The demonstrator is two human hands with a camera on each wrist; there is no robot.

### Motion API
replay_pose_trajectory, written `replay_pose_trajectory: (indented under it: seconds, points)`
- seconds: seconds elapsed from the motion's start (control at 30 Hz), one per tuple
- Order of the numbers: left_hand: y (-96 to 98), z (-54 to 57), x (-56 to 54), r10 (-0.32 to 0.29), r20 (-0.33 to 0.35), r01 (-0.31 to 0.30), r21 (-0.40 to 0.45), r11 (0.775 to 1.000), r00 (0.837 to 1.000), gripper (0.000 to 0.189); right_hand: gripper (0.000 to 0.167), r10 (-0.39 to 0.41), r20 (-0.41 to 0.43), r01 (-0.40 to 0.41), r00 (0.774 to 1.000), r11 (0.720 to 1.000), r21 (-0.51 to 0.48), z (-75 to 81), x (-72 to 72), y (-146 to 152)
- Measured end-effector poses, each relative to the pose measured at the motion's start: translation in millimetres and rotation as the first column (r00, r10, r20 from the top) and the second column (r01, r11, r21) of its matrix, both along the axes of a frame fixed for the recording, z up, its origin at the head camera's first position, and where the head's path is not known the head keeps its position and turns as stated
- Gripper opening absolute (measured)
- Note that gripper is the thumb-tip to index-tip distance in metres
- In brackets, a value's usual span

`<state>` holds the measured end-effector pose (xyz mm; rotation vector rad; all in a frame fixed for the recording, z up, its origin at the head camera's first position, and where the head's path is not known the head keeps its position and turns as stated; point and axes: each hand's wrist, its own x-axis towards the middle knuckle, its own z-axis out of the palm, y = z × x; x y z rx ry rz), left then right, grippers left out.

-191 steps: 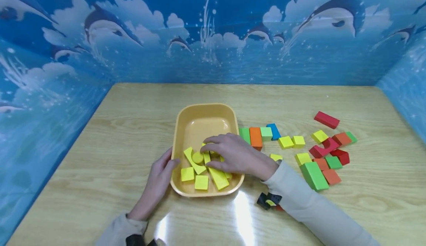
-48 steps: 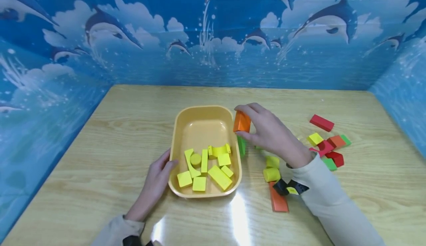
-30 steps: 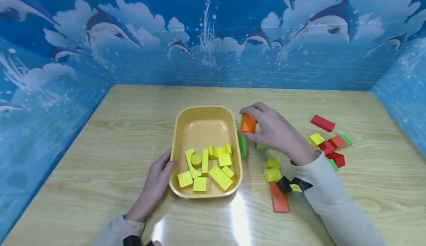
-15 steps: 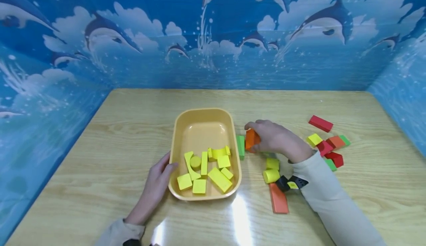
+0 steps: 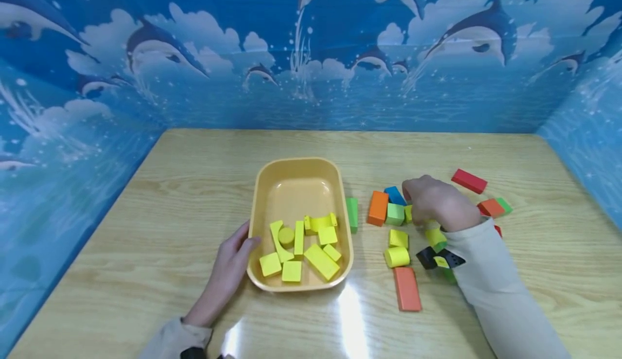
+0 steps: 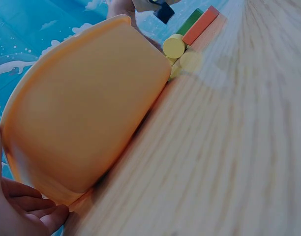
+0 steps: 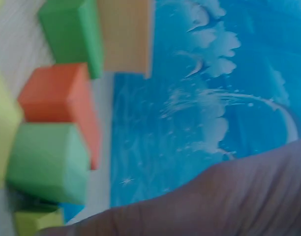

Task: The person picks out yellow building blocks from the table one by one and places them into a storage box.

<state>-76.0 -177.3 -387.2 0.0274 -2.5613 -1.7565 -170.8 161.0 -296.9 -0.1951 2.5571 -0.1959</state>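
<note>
My left hand grips the left side of a tan plastic tray, thumb at the rim. In the left wrist view its fingertips are by the tray's lower edge. Several yellow blocks lie in the tray's near half. To the right, my right hand reaches down over the table blocks, beside a yellow block; what is under its fingers is hidden. In the right wrist view the thumb is near a yellow block's edge. An orange block and a light green block are just left of it.
A green block sits against the tray's right side. A blue block, a yellow cylinder and a flat salmon block lie nearby. A red block is farther right. A dolphin-print backdrop rises behind the table.
Earlier my right hand was in the tray. It then held the orange block by the tray's right side, set it down on the table and moved right. My left hand stayed on the tray.
</note>
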Motion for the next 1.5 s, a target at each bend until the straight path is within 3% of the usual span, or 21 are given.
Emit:
replay_pose_trajectory:
  seconds: [0.2, 0.37, 0.53, 0.63, 0.7, 0.8, 0.87, 0.97, 1.03, 1.13, 1.17, 1.2, 1.27, 1.4, 1.5]
  points:
    - [0.4, -2.1, -0.1, 0.003, 0.015, -0.003, -0.007, 1.000, 1.000, 0.049, 0.020, 0.013, -0.003, -0.013, 1.000, 1.000, 0.016, -14.8, -8.0, 1.8]
    - [0.5, -0.9, -0.9, 0.005, 0.022, -0.005, -0.010, 1.000, 1.000, 0.050, 0.009, 0.040, -0.037, -0.038, 0.999, 0.997, 0.064, -13.8, -11.8, 2.3]
    - [-0.3, 0.8, -0.5, -0.007, 0.014, 0.007, -0.007, 1.000, 1.000, 0.050, 0.024, 0.078, -0.166, -0.066, 0.983, 0.995, 0.078, -2.2, -9.9, 3.4]
    - [-0.5, 0.9, -1.2, -0.009, 0.011, 0.009, -0.003, 1.000, 1.000, 0.050, 0.037, 0.089, -0.273, -0.090, 0.958, 0.996, 0.009, 5.7, -6.1, -2.1]
    - [-0.8, 0.7, -2.2, -0.007, 0.011, 0.007, -0.006, 1.000, 1.000, 0.050, 0.040, 0.108, -0.343, -0.135, 0.933, 0.989, -0.054, 9.4, -2.9, -8.8]
    - [-1.1, 0.2, -3.2, 0.000, 0.019, 0.001, -0.011, 1.000, 1.000, 0.050, 0.039, 0.125, -0.463, -0.222, 0.877, 0.962, -0.160, 10.5, 3.2, -23.2]
    - [-1.1, 0.0, -3.3, 0.000, 0.024, 0.000, -0.010, 1.000, 1.000, 0.050, 0.040, 0.120, -0.532, -0.289, 0.838, 0.925, -0.246, 7.6, 8.3, -35.0]
    - [-0.8, 0.3, -2.2, -0.003, 0.027, 0.003, -0.002, 1.000, 1.000, 0.050, 0.045, 0.124, -0.624, -0.413, 0.772, 0.843, -0.344, -0.8, 17.0, -58.0]
    - [-0.5, 0.9, -1.6, -0.006, 0.023, 0.006, 0.000, 1.000, 1.000, 0.050, 0.046, 0.160, -0.678, -0.499, 0.718, 0.797, -0.341, -8.6, 21.0, -73.8]
    - [1.0, -0.8, -1.0, -0.006, 0.011, 0.006, 0.000, 1.000, 1.000, 0.049, 0.045, 0.243, -0.723, -0.555, 0.646, 0.800, -0.227, -22.4, 23.4, -90.0]
    - [1.5, -1.6, -0.8, -0.007, 0.007, 0.007, 0.001, 1.000, 1.000, 0.049, 0.045, 0.268, -0.722, -0.553, 0.638, 0.812, -0.187, -27.0, 23.5, -92.5]
    - [1.8, -2.7, -0.7, -0.007, 0.005, 0.007, 0.002, 1.000, 1.000, 0.049, 0.043, 0.287, -0.715, -0.545, 0.638, 0.823, -0.157, -31.2, 23.4, -94.0]
    - [1.6, -4.4, -0.1, -0.001, 0.011, 0.001, -0.002, 1.000, 1.000, 0.049, 0.040, 0.310, -0.677, -0.518, 0.668, 0.847, -0.123, -37.7, 23.1, -94.8]
    - [-1.1, -3.2, -1.0, -0.001, 0.023, 0.001, -0.006, 1.000, 1.000, 0.050, 0.033, 0.318, -0.610, -0.483, 0.726, 0.867, -0.124, -41.8, 23.2, -98.1]
    - [-1.9, -1.4, -1.8, -0.011, 0.017, 0.011, -0.002, 1.000, 1.000, 0.050, 0.032, 0.330, -0.596, -0.488, 0.732, 0.864, -0.122, -42.6, 23.4, -101.4]
